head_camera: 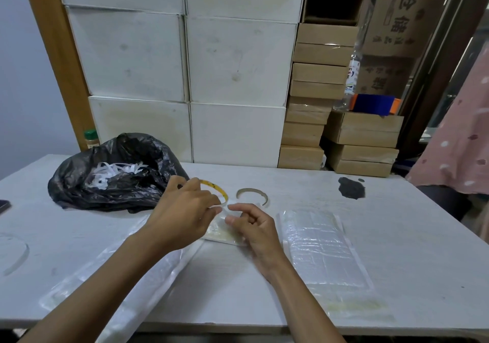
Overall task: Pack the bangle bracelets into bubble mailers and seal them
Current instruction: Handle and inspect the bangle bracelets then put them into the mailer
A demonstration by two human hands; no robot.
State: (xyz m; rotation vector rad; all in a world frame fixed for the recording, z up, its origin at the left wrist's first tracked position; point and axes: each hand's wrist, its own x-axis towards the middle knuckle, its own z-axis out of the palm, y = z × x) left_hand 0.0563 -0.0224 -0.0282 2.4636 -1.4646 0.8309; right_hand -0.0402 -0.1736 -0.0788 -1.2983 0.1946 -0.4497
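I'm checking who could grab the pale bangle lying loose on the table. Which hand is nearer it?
Right. The right hand sits just below the pale bangle; the left hand, holding the yellow bangle, is farther off to its left.

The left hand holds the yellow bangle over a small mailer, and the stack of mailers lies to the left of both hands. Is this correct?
Not quite. In the head view the stack of mailers lies right of both hands. The left hand does hold the yellow bangle over the small mailer.

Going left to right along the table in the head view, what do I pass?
Black bag of white strips → left hand holding the yellow bangle → right hand → stack of clear mailers → dark stain.
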